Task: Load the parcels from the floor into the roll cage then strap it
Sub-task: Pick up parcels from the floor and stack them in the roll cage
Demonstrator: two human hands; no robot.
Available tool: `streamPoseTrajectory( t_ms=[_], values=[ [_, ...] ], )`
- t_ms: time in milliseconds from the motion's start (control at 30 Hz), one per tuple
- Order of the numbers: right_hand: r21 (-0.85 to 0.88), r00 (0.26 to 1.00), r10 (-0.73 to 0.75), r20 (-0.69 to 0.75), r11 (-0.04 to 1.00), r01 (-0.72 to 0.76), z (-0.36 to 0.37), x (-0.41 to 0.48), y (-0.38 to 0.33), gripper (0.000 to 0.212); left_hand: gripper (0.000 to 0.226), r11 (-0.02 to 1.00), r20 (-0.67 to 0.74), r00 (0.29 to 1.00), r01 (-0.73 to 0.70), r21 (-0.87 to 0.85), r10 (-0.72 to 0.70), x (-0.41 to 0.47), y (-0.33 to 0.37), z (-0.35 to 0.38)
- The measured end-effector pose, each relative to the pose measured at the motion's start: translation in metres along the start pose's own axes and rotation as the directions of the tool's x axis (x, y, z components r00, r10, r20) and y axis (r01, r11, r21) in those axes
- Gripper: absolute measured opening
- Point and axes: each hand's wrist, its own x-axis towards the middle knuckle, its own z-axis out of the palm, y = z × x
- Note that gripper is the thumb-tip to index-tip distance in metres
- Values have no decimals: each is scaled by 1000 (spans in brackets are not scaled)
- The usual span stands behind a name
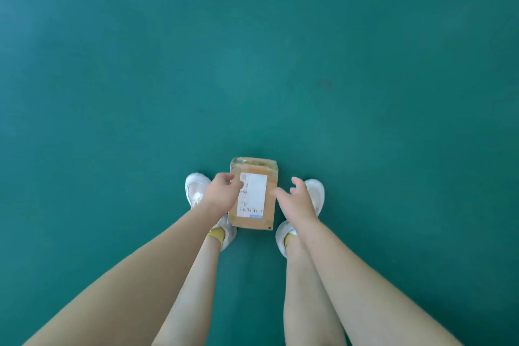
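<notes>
A small brown cardboard parcel (268, 199) with a white shipping label lies on the green floor between my two feet. My left hand (222, 192) hangs over its left edge, fingers loosely curled and close to the box; I cannot tell whether they touch it. My right hand (295, 199) hovers just right of the parcel with its fingers spread and relaxed, holding nothing. The roll cage and any strap are out of view.
My white shoes stand on either side of the parcel, the left shoe (195, 188) and the right shoe (316, 194). Green floor (252, 64) stretches ahead and to both sides. A small dark mark (325, 85) lies on it to the right.
</notes>
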Motion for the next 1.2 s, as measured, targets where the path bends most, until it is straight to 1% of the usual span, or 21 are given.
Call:
streamPoseTrajectory(
  t_ms=[167, 233, 300, 400, 467, 533, 700, 733, 800, 833, 933, 1000, 1033, 1100, 1133, 1200],
  values=[
    [-9, 995, 92, 42, 996, -92, 26, 70, 46, 79, 51, 998, 42, 997, 60, 32, -62, 79, -47, 27],
    [-11, 990, 127, 54, 992, -127, 34, 89, 59, 80, 58, 994, 61, 993, 100, 36, -102, 97, -60, 37],
    [-18, 985, 150, 84, 989, -149, 42, 102, 67, 77, 56, 991, 92, 988, 124, 42, -127, 108, -69, 45],
    [4, 976, 161, 148, 987, -163, 51, 105, 70, 55, 45, 986, 128, 978, 167, -19, -164, 109, -74, 52],
    [33, 974, 160, 158, 985, -168, 49, 96, 66, 41, 40, 981, 118, 978, 180, -71, -171, 101, -72, 51],
    [57, 975, 142, 170, 986, -154, 40, 82, 56, 31, 37, 980, 101, 983, 165, -108, -154, 86, -62, 46],
    [109, 985, 66, 158, 990, -84, -1, 29, 17, 27, 37, 989, 41, 996, 79, -126, -74, 33, -12, 29],
    [119, 987, 60, 146, 990, -78, -13, 13, 5, 25, 39, 991, 30, 998, 57, -125, -53, 16, 4, 26],
    [149, 993, 45, 107, 987, -60, -35, -16, -19, 21, 54, 992, 14, 1000, 19, -121, -17, -19, 38, 19],
    [151, 996, 27, 90, 988, -41, -47, -32, -31, 26, 62, 993, 8, 1000, 6, -121, -5, -39, 56, 16],
    [170, 998, -39, 47, 985, 31, -84, -68, -65, 58, 80, 986, -12, 999, -47, -161, 46, -92, 112, 11],
    [201, 996, -88, 14, 976, 84, -114, -95, -93, 70, 83, 977, -30, 997, -79, -198, 74, -127, 151, 8],
    [212, 994, -107, 0, 972, 104, -117, -98, -98, 74, 83, 972, -31, 997, -81, -221, 76, -131, 156, 8],
    [220, 986, -164, -25, 961, 165, -140, -116, -125, 78, 81, 954, -35, 993, -116, -276, 110, -146, 183, 7],
    [231, 982, -185, -32, 955, 188, -152, -126, -139, 75, 80, 947, -34, 992, -129, -295, 125, -153, 197, 7],
    [249, 972, -232, -34, 940, 233, -173, -132, -165, 62, 79, 925, -49, 985, -174, -338, 167, -158, 223, 4]
  ],
)
